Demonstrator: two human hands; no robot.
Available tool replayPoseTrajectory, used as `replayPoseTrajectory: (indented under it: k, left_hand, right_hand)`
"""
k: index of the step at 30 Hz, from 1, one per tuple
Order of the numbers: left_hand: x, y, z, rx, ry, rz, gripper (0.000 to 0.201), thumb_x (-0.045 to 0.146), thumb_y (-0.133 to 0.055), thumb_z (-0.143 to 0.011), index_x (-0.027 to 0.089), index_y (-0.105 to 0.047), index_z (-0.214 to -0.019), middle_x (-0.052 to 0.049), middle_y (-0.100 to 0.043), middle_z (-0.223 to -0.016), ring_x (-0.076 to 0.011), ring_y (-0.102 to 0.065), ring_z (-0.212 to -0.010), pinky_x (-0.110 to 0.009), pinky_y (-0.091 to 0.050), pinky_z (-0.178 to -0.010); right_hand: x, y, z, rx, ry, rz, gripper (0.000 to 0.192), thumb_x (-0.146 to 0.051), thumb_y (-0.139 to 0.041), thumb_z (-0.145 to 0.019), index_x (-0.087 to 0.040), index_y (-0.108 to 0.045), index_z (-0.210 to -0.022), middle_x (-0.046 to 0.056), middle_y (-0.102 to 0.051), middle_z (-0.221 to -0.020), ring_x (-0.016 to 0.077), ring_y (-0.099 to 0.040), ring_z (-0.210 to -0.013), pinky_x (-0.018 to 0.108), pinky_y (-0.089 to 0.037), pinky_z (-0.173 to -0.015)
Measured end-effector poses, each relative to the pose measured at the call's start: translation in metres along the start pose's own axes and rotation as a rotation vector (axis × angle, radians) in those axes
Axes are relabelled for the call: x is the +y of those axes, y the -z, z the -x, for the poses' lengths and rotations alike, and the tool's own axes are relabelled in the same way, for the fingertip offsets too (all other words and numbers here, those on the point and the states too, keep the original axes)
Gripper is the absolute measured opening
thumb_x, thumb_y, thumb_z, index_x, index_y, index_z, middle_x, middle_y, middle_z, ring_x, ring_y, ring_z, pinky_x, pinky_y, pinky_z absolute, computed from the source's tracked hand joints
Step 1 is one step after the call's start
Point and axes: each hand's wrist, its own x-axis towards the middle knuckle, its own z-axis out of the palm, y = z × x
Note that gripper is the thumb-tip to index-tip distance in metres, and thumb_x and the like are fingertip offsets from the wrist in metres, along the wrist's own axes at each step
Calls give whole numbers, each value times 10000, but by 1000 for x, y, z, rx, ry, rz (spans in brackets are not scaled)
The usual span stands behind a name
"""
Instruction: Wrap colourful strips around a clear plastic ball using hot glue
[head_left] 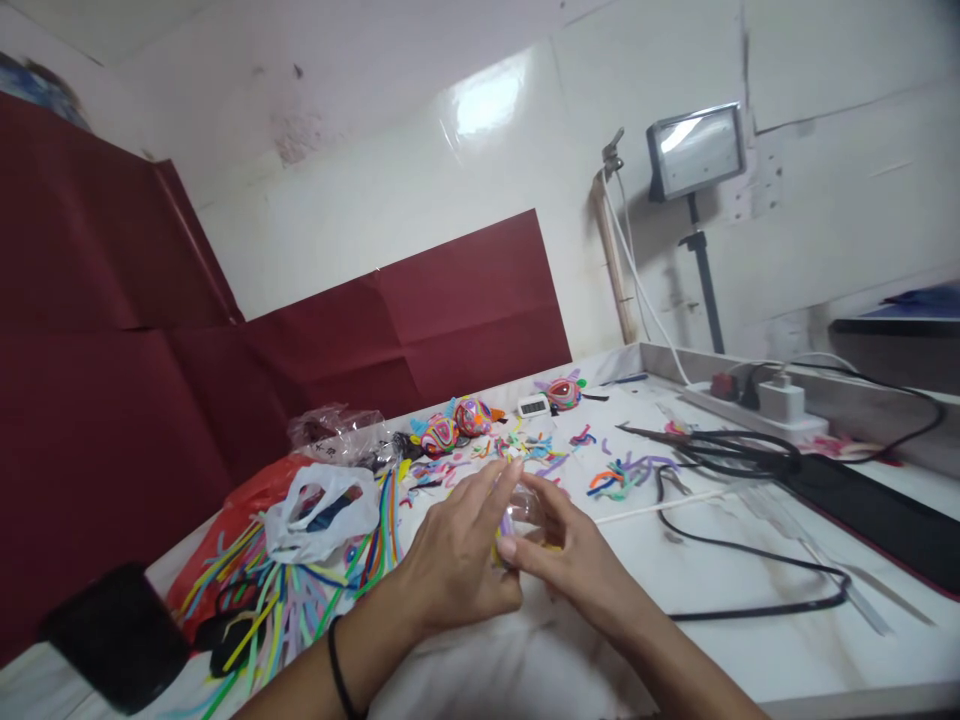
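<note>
Two hands [517, 550] amid scattered pipe-cleaner scraps [622, 475], black cable [750, 560] alongside

Your two forearms are bare, with no sleeves in sight. Your left wrist carries a thin black band [339, 668], plain and narrow, like a hair tie or cord bracelet. Both hands are uncovered, and your left hand [457, 560] and right hand [570, 560] show no rings.

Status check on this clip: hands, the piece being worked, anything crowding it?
Left hand and right hand pinch a purple pipe cleaner piece together. Loose pipe cleaners at left, black cable at right; neither touches.
</note>
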Motion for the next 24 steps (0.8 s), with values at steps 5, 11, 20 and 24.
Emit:
replayPoseTrajectory:
  k: [5, 11, 20, 24]
  left_hand:
    - [6, 4, -2, 17, 173, 359, 925, 58, -657, -597, 285, -412, -1459, -94, -476, -1475, -381, -432, -1343, -539, -332, -1103]
    - [10, 6, -5, 16, 217, 440, 884, 51, -664, -578, 274, -480, -1413, -92, -474, -1474, -381, -423, -1350, -586, -274, -1116]
    - [2, 5, 15, 158, 523, 731, 1004, 188, -782, -625, 307, -303, -1499, -110, -295, -1570, -367, -334, -1398, -544, -281, -1125]
    - [-5, -1, 33, 231, 715, 1176, 930, 328, -747, -702, 328, -270, -1500, -140, -321, -1544, -360, -395, -1353, -496, -383, -1048]
  right_hand:
    - [5, -3, 5, 48, 25, 46, 802, -315, -779, -618, -206, -454, -1343, 122, -608, -1246, 297, -582, -1152, 446, -497, -929]
    - [7, -4, 9, 64, 10, 47, 819, -305, -755, -619, -190, -410, -1353, 141, -551, -1329, 299, -528, -1234, 456, -441, -1024]
    - [11, -2, 10, 40, 51, -82, 798, -306, -765, -660, -222, -385, -1357, 140, -540, -1360, 292, -544, -1240, 453, -446, -1037]
    - [16, -3, 13, 70, 136, 84, 842, -298, -758, -648, -226, -357, -1384, 145, -470, -1429, 301, -457, -1322, 453, -429, -1058]
